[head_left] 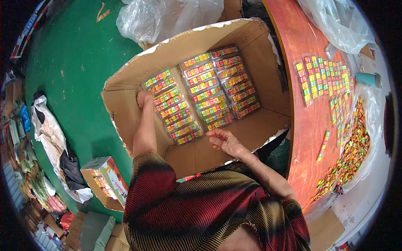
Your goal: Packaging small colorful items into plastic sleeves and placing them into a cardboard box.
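Note:
A large open cardboard box (184, 161) stands in front of me. Inside it, flat clear packs of small red, yellow and green wrapped pieces (203, 78) lie in three slanting columns. My left hand (145, 98) reaches down at the outer side of the left column (172, 108), close to the box's left wall. Its fingers point downward and are mostly hidden. Over the near end of the middle column hovers my right hand (226, 141), its fingers loosely bent and apart, with nothing visible in them.
On the orange-red table (305, 138) at the right lie more filled packs (326, 77) and a heap of loose wrapped pieces (354, 146) on clear plastic. Plastic bags (142, 19) sit beyond the box. A smaller carton (104, 182) and dark-and-white cloth (52, 129) lie on the green floor (90, 83).

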### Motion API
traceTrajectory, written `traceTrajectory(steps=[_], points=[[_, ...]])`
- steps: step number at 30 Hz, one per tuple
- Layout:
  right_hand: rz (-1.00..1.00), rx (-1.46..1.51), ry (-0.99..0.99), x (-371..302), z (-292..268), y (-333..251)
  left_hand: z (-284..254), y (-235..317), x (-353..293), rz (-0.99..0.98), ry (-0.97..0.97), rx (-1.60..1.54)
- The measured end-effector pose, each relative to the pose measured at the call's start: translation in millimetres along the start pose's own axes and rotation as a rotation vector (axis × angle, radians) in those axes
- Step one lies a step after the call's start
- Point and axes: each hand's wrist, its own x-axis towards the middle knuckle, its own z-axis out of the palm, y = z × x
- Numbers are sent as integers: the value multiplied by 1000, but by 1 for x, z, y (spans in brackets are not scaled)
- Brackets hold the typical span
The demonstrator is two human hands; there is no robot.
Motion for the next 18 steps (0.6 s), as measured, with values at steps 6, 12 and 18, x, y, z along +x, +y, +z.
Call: traceTrajectory(steps=[6,12,18], points=[[-25,25,10,1,-1,2,29,-13,2,97,188,-176],[-27,-13,2,-1,2,0,58,-42,33,171,256,-513],[-32,22,13,-1,1,0,71,-42,54,1,246,-237]])
